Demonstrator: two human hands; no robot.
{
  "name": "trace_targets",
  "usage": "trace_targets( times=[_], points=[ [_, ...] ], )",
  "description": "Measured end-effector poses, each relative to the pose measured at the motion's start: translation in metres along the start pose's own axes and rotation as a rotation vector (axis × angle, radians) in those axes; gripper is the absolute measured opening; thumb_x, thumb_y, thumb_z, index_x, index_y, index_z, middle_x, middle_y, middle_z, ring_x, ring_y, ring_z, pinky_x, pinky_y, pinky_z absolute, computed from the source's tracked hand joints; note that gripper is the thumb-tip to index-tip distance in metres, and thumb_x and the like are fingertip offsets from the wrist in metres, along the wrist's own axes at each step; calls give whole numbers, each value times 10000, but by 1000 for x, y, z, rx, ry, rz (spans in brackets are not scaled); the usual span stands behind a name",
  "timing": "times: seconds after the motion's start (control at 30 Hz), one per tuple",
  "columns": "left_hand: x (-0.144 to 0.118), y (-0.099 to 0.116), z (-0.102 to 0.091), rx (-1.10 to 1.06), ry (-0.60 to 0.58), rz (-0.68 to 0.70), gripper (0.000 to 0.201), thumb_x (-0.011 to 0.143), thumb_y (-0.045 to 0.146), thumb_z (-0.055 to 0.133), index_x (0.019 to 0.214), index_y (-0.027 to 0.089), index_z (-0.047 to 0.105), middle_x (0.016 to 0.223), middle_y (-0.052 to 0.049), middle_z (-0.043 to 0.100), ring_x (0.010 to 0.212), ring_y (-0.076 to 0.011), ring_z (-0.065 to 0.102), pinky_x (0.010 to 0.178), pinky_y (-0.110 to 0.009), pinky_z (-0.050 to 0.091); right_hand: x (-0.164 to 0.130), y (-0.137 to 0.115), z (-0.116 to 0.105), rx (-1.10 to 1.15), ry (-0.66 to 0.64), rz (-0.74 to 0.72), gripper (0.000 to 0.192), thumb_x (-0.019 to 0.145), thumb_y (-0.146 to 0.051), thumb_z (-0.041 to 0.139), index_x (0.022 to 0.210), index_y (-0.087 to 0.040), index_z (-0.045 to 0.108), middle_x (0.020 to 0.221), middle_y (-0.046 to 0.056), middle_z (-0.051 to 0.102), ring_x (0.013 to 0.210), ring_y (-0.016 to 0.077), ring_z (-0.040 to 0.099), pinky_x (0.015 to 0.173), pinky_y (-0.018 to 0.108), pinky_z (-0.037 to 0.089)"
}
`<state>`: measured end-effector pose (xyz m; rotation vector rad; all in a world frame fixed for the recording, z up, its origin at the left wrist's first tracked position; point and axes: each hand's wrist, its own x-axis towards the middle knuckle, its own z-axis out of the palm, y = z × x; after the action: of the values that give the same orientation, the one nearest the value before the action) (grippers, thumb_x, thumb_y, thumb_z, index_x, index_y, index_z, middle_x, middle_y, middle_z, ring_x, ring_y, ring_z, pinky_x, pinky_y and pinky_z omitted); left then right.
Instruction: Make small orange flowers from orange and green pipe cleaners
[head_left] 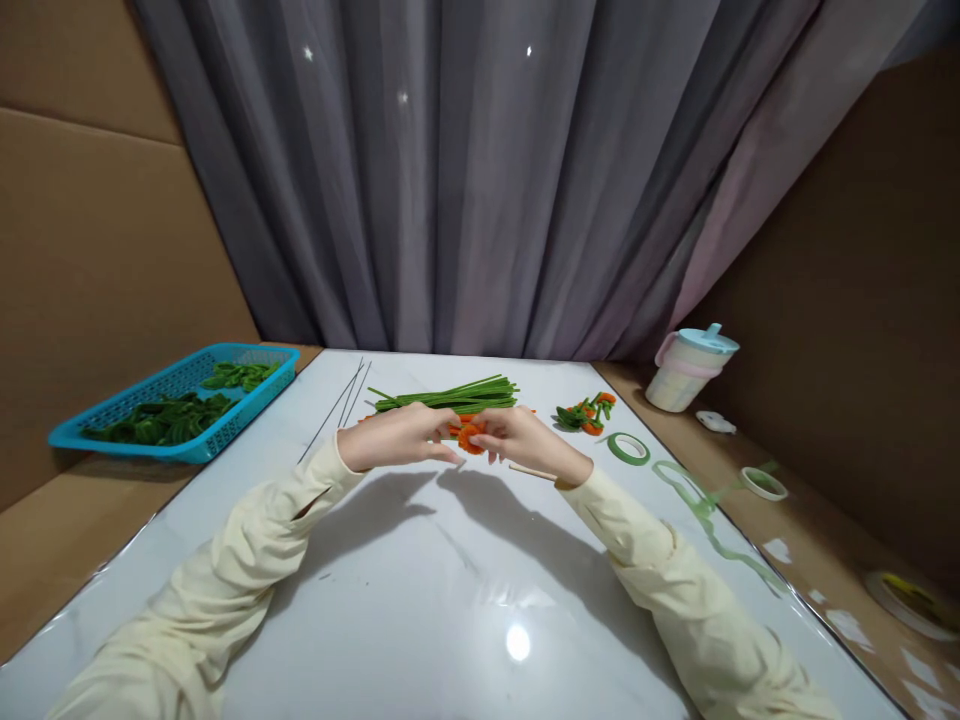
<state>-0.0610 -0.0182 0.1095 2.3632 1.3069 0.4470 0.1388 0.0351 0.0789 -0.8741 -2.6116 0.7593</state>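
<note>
Above the white tabletop (420, 620), my right hand (525, 440) pinches a small round orange flower-like piece (471, 438) between thumb and fingers. Facing it from the left is my left hand (401, 437), its thumb and index finger spread apart beside the orange piece. Whether a left fingertip touches it, I cannot tell. Just behind both hands lies a bundle of thin green stems (450, 395). Orange strips in front of the stems are mostly hidden by my hands. A thin pale stick (531, 471) lies by my right wrist.
A blue basket (289, 372) of green leaf pieces stands left. Thin dark wires (330, 410) lie nearby. Rightward are finished-looking orange flowers with leaves (587, 412), a green tape roll (628, 449), a loose green strip (701, 510), another roll (763, 484) and a lidded cup (686, 370).
</note>
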Motion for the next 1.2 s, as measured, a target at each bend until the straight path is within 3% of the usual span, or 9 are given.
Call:
trace_targets(
  times=[0.07, 0.17, 0.3, 0.5, 0.67, 0.8, 0.97, 1.07, 1.2],
  points=[
    [-1, 10, 3, -154, 51, -4, 209, 831, 321, 591, 973, 171, 559, 897, -38, 684, 814, -180, 637, 664, -239, 468, -6, -15, -7, 212, 138, 0, 236, 893, -283, 475, 1021, -108, 570, 703, 38, 663, 561, 128, 635, 498, 211, 499],
    [-3, 28, 8, -345, 312, 41, 173, 852, 270, 563, 993, 177, 525, 894, -37, 678, 825, -176, 649, 711, -271, 506, -16, -34, -13, 532, 328, -55, 267, 829, -325, 585, 1010, -130, 568, 623, 1, 633, 521, 129, 614, 479, 225, 510],
    [-11, 45, 10, -443, 537, 132, 145, 842, 237, 585, 966, 166, 556, 850, -30, 671, 762, -157, 658, 686, -254, 543, -28, -50, -20, 668, 427, -174, 210, 816, -335, 621, 904, -147, 588, 701, 21, 659, 556, 124, 628, 506, 232, 525],
    [-22, 54, 4, -437, 511, 370, 76, 839, 197, 594, 877, 135, 617, 707, -9, 634, 553, -102, 618, 530, -190, 534, -47, -65, -28, 722, 360, -247, 201, 812, -310, 646, 746, -152, 539, 628, 15, 647, 527, 129, 622, 512, 263, 540],
    [-27, 58, -1, -565, 383, 331, 107, 817, 224, 632, 761, 133, 624, 628, 1, 616, 490, -98, 601, 471, -180, 526, -54, -71, -26, 751, 295, -247, 210, 817, -294, 641, 721, -154, 517, 595, 13, 625, 495, 126, 605, 480, 260, 519],
    [-27, 60, -3, -611, 333, 282, 96, 787, 212, 667, 767, 130, 621, 627, 2, 627, 472, -94, 589, 450, -179, 526, -56, -72, -25, 642, 345, -266, 200, 828, -278, 626, 715, -154, 517, 607, 21, 624, 502, 133, 609, 480, 265, 517],
    [-25, 59, 6, -424, 633, 309, 137, 799, 161, 650, 926, 150, 600, 755, -9, 653, 530, -86, 605, 481, -172, 531, -57, -77, -26, 483, 544, -264, 140, 836, -227, 610, 747, -153, 531, 642, 24, 645, 521, 138, 627, 497, 264, 530],
    [-25, 59, 13, -295, 831, 319, 142, 786, 143, 667, 889, 161, 571, 769, 6, 634, 551, -74, 610, 479, -144, 516, -56, -81, -24, 500, 601, -261, 112, 836, -213, 613, 769, -154, 545, 652, 19, 654, 533, 140, 632, 519, 276, 545],
    [-27, 65, 18, -292, 892, 299, 109, 805, 140, 649, 879, 170, 574, 785, 15, 633, 570, -68, 624, 503, -136, 528, -53, -84, -19, 591, 637, -273, 106, 852, -221, 594, 941, -165, 581, 723, 13, 668, 560, 134, 640, 549, 285, 567]
  ],
)
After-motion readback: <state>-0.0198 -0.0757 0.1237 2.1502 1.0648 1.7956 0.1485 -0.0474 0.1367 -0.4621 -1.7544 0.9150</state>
